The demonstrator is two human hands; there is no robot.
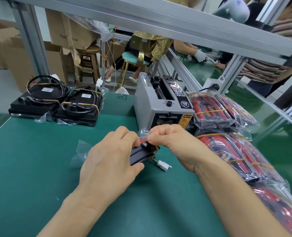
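Status: mid-wrap, est | L grip (107,161) curled round black module (141,155) | R grip (174,144) pinching dark tape-like bit at its top end | white connector (164,165) free | bagging prob. not yet done

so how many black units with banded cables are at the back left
2, side by side: the left unit at the edge of the green mat, the right unit nearer the grey tape dispenser. None seems hidden behind them.
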